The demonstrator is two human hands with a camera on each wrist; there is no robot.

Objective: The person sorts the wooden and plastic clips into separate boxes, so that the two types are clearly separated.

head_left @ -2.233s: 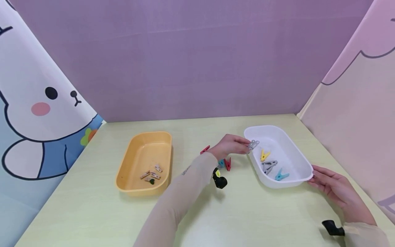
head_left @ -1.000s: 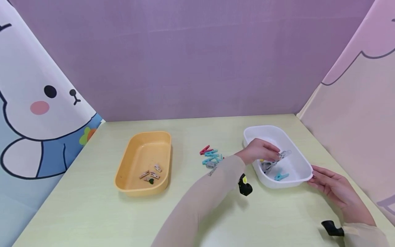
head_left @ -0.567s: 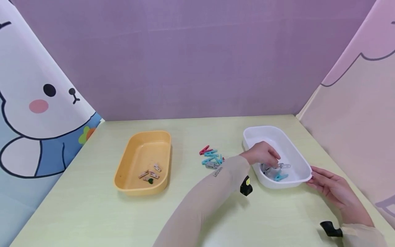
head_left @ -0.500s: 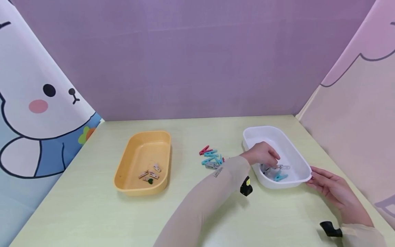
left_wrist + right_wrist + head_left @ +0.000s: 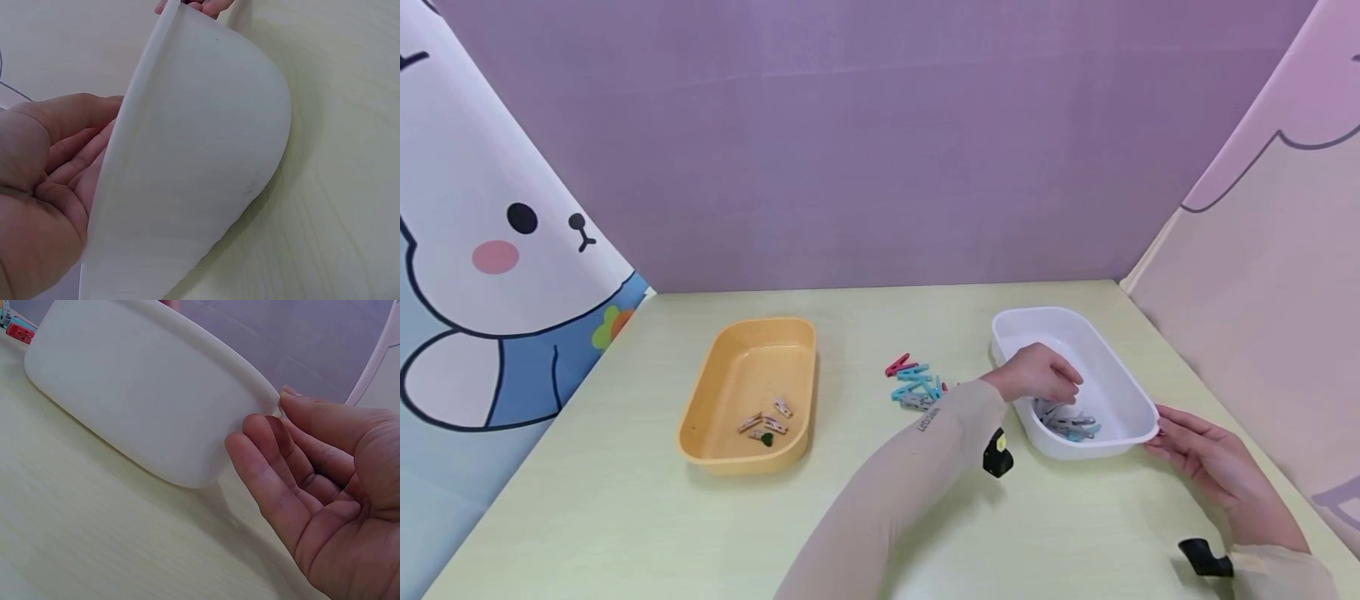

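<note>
The left hand (image 5: 1037, 372) is inside the white basin (image 5: 1101, 375), fingers pointing down above a heap of grey clothespins (image 5: 1067, 423) and a light blue clothespin (image 5: 1091, 432). Nothing shows between its fingers, though in the left wrist view the basin wall (image 5: 194, 125) hides the fingertips. At the basin's near right corner the right hand (image 5: 1206, 458) pinches the rim. Its thumb lies on the rim and its fingers curl beneath, as the right wrist view shows.
Left of the basin lies a pile of red (image 5: 898, 365), blue (image 5: 913, 372) and grey clothespins (image 5: 916, 403), partly hidden by the left sleeve. Farther left stands a yellow basin (image 5: 767, 367) holding several small wooden clothespins (image 5: 775, 425). A purple wall (image 5: 880, 167) closes the back.
The left hand has carried a clear grey clothespin from the white basin's left rim into it and let it drop onto the others. The right hand has kept its hold on the rim.
</note>
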